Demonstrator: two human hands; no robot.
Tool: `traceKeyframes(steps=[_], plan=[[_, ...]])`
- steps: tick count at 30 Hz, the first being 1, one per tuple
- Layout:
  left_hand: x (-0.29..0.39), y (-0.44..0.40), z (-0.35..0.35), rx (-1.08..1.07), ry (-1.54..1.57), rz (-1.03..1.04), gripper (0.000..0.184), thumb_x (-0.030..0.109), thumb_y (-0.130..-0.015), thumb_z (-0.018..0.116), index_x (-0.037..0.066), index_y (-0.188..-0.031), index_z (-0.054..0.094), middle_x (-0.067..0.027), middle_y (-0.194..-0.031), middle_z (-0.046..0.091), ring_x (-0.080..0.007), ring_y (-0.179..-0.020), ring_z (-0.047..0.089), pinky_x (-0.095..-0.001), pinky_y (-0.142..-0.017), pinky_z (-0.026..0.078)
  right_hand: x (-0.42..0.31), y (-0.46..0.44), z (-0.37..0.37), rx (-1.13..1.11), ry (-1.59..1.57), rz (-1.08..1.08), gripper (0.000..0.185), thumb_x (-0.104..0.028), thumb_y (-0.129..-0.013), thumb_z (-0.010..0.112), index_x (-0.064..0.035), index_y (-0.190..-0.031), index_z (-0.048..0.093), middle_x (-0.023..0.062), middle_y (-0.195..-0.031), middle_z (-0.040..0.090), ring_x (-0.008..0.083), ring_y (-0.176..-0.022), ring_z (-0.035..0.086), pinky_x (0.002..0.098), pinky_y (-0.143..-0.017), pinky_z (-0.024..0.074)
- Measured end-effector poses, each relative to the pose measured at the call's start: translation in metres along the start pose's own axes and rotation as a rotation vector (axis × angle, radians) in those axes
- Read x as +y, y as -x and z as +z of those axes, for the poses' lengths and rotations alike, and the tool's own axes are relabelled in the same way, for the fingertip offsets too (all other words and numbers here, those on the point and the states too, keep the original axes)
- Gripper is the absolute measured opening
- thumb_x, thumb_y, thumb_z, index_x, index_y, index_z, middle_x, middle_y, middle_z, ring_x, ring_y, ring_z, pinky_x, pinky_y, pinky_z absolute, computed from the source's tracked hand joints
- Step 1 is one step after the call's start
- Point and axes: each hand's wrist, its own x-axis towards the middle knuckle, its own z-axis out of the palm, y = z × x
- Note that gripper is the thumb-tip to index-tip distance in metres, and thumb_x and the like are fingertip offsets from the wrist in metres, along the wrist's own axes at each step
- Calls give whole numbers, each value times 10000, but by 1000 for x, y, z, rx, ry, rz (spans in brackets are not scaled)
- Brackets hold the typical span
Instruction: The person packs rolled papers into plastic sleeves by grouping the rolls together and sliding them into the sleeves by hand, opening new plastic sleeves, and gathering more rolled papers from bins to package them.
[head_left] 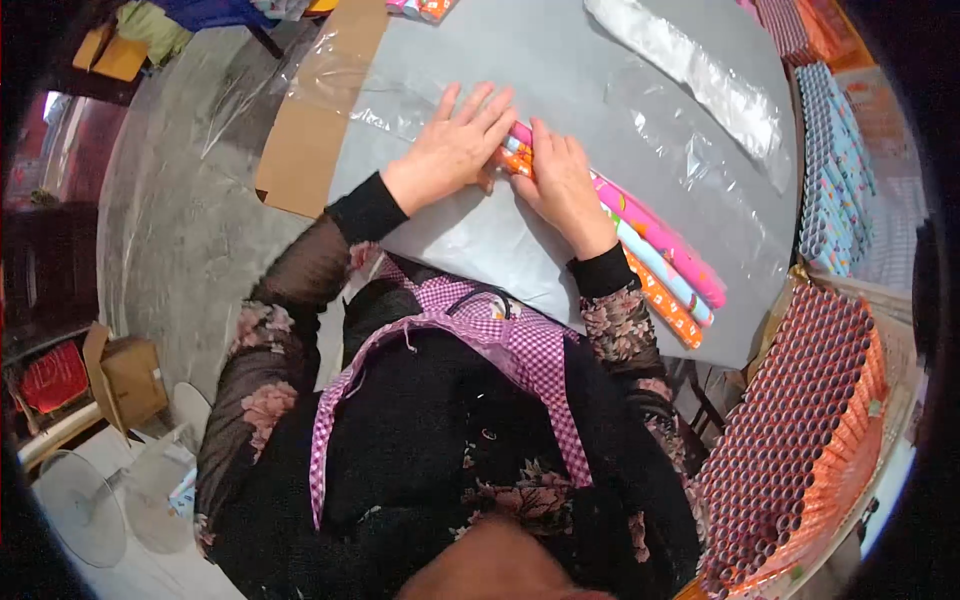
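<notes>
Several patterned paper rolls lie side by side on the grey tabletop: a pink roll, a light blue roll and an orange roll. Clear plastic film seems to lie about their upper end. My right hand is curled over the rolls near that end, with its fingers around them. My left hand rests at the upper tip, palm down and fingers spread. What lies under its palm is hidden.
Clear plastic sleeves lie at the upper right of the table. Cardboard borders its left side. At right stand a large stack of orange rolls and a stack of light blue rolls. A cardboard box sits at lower left.
</notes>
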Motion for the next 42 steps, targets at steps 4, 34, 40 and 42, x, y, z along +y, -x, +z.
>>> traceKeyframes(steps=[4, 34, 40, 42], plan=[[-12, -14, 9, -140, 22, 140, 932, 443, -608, 827, 46, -1368, 464, -91, -1305, 544, -275, -1319, 459, -569, -1144, 269, -4, 0, 0, -61, -16, 53, 781, -200, -741, 748, 72, -1384, 397, 238, -1119, 601, 398, -1024, 565, 466, -920, 440], [24, -27, 27, -3, 252, 424, 689, 536, -525, 815, 31, -907, 542, -49, -907, 574, -213, -955, 554, -312, -881, 411, 48, 143, -92, -212, 61, 247, 729, -148, -692, 692, 50, -1345, 435, 244, -1148, 555, 432, -1057, 524, 484, -949, 429], [42, -30, 25, -66, 363, 399, 788, 498, -496, 818, -15, -1026, 542, -95, -969, 582, -255, -993, 551, -352, -931, 430, 33, 112, -74, -219, 14, 241, 689, -140, -689, 693, 27, -1314, 455, 229, -1119, 562, 420, -1041, 525, 476, -939, 423], [46, -33, 23, -53, 346, 399, 780, 499, -507, 816, -20, -1023, 544, -93, -962, 584, -251, -989, 559, -343, -920, 432, 29, 101, -68, -172, 8, 190, 677, -131, -695, 699, 26, -1307, 457, 225, -1108, 562, 417, -1038, 526, 477, -929, 421]])
